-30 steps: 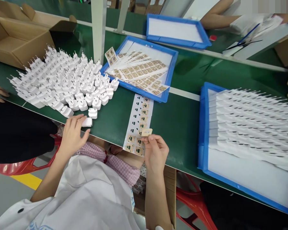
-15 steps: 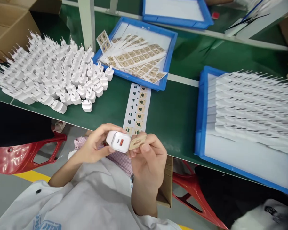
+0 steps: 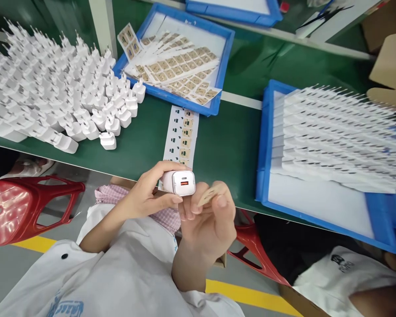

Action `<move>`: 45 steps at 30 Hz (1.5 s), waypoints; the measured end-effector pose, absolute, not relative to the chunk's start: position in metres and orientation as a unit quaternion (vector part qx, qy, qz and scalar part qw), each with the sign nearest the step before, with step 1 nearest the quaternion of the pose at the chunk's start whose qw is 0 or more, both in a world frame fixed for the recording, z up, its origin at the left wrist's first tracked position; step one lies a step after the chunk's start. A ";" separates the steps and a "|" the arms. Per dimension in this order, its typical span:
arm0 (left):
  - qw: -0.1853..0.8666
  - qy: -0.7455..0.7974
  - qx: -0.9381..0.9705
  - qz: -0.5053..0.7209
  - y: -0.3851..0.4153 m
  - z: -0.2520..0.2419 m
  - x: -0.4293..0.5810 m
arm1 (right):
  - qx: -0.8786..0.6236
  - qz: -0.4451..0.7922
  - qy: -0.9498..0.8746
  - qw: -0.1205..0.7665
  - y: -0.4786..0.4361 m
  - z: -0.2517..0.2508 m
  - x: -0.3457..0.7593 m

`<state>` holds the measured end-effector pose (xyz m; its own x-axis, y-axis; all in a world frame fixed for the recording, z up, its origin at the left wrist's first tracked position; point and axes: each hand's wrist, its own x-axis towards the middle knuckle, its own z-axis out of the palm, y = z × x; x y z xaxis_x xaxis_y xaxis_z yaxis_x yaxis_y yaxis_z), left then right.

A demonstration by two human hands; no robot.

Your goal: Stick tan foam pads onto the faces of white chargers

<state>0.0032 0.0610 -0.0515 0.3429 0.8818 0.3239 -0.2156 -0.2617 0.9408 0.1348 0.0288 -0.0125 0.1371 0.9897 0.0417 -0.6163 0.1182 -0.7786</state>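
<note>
My left hand (image 3: pixel 148 193) grips a white charger plug (image 3: pixel 179 182) by its sides, its orange port face turned toward me. My right hand (image 3: pixel 206 220) pinches a small tan sticker (image 3: pixel 211 193) between thumb and forefinger, just right of the charger, while its other fingers touch the charger's underside. Both hands hover over my lap at the near edge of the green table (image 3: pixel 231 149). A white backing strip with tan stickers (image 3: pixel 181 136) lies on the table right behind the hands.
A large heap of white charger plugs (image 3: pixel 53 97) covers the table's left. A blue tray of sticker sheets (image 3: pixel 178 66) sits behind. A blue tray of white strips (image 3: pixel 333 141) fills the right. Red stools (image 3: pixel 26 207) stand below; another person's sleeve (image 3: pixel 343 273) shows at bottom right.
My left hand picked a charger from the heap's edge and brought it to my lap. My right hand peeled a sticker off the strip and now holds it beside the charger.
</note>
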 end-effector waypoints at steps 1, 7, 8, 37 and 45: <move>0.549 0.266 0.619 0.494 0.060 -0.051 0.002 | -0.313 0.580 -0.303 0.688 0.029 -0.013 0.134; 0.534 0.214 0.634 0.517 0.059 -0.054 0.005 | -0.364 0.513 -0.345 0.697 0.023 -0.016 0.122; 0.515 0.209 0.643 0.527 0.059 -0.054 0.007 | -0.376 0.495 -0.350 0.701 0.022 -0.016 0.120; 0.455 0.226 0.672 0.538 0.056 -0.041 0.007 | -0.424 0.446 -0.400 0.679 0.019 -0.014 0.117; 0.453 0.232 0.676 0.533 0.054 -0.041 0.006 | -0.433 0.446 -0.397 0.675 0.016 -0.015 0.116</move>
<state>0.0062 0.0540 -0.0412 0.3250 0.7968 0.5094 -0.1688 -0.4811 0.8602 0.1163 0.0160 -0.0152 0.2874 0.9460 0.1502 -0.2575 0.2274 -0.9391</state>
